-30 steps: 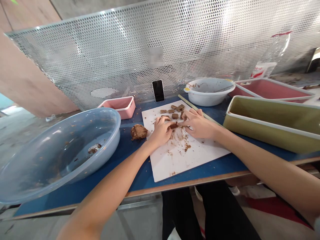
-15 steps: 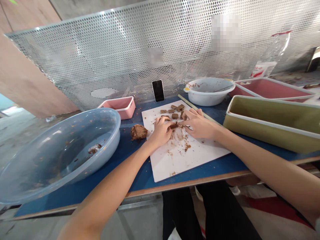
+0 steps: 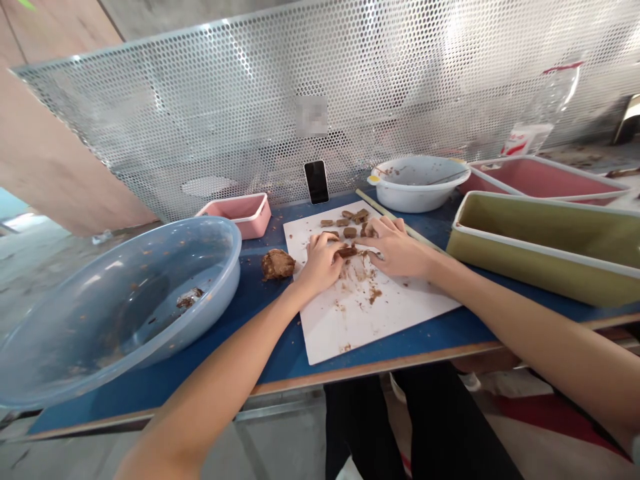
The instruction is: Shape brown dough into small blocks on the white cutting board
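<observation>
A soft brown clay-like piece (image 3: 349,252) lies on the white board (image 3: 380,323), pinched between my two hands. My left hand (image 3: 323,259) grips its left end, with fingers curled and thumb against the near side. From the right, my right hand (image 3: 393,248) has thumb and fingers closed round the other end. Just beyond my fingers sit several small brown blocks (image 3: 350,233), some partly hidden by my hands. Brown smears and crumbs (image 3: 375,295) mark the board's near half. Left of the board, a larger brown lump (image 3: 278,265) rests on the blue table.
A big blue basin (image 3: 215,280) stands at left, a small pink box (image 3: 257,223) behind it. A phone (image 3: 317,182) leans against the perforated metal screen (image 3: 240,127). At right are a pale stick (image 3: 373,203), white bowl (image 3: 415,198), green trough (image 3: 540,257) and pink trough (image 3: 560,177).
My right fingers have shifted slightly on the brown piece, and a little more of it shows between my hands. The blocks, lump and containers stay where they were.
</observation>
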`<act>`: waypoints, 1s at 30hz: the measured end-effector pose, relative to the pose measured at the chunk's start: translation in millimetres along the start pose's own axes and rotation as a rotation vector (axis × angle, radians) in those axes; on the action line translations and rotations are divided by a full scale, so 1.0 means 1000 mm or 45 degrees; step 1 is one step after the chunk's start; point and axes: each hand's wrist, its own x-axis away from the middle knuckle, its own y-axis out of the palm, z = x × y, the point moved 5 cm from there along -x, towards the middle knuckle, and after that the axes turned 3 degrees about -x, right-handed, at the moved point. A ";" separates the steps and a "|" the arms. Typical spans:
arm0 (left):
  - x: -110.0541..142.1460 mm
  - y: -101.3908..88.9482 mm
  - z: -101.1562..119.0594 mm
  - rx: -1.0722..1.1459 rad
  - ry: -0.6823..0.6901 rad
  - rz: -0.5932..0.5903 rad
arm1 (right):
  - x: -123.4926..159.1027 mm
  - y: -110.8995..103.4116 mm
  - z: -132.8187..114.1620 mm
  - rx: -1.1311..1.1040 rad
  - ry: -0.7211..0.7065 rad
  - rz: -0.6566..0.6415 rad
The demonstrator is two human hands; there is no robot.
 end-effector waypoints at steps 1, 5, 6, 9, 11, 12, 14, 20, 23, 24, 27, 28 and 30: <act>0.000 0.000 0.000 -0.003 -0.004 -0.006 | 0.000 0.001 0.000 0.008 0.002 -0.004; 0.000 -0.001 0.000 -0.003 -0.015 -0.013 | 0.000 0.005 0.001 0.033 0.008 -0.032; 0.000 -0.001 0.000 -0.001 -0.016 -0.010 | 0.000 0.005 0.001 0.038 0.013 -0.036; 0.000 -0.001 0.000 0.004 -0.011 0.000 | -0.001 0.006 0.001 0.037 0.025 -0.048; 0.000 0.000 0.000 0.005 -0.009 0.000 | -0.002 0.006 0.000 0.024 0.022 -0.057; 0.000 0.000 0.000 0.006 -0.008 0.001 | -0.002 0.006 0.000 0.019 0.020 -0.059; 0.000 -0.001 0.000 0.007 -0.011 0.008 | -0.002 0.006 0.001 0.011 0.021 -0.059; 0.000 -0.003 -0.002 -0.012 -0.046 0.023 | 0.000 0.007 0.003 -0.012 0.025 -0.046; 0.001 -0.005 -0.004 -0.010 -0.054 0.019 | 0.000 0.005 0.006 -0.027 0.054 0.000; 0.002 -0.006 -0.004 -0.002 -0.054 0.018 | 0.000 0.003 0.007 -0.033 0.073 0.023; 0.004 -0.009 -0.005 0.032 -0.045 0.011 | 0.000 -0.003 0.009 -0.050 0.120 0.076; 0.004 -0.010 -0.004 0.039 -0.039 0.007 | 0.000 -0.005 0.009 -0.053 0.132 0.087; 0.004 -0.011 -0.004 0.045 -0.035 -0.003 | -0.001 -0.008 0.009 -0.053 0.159 0.102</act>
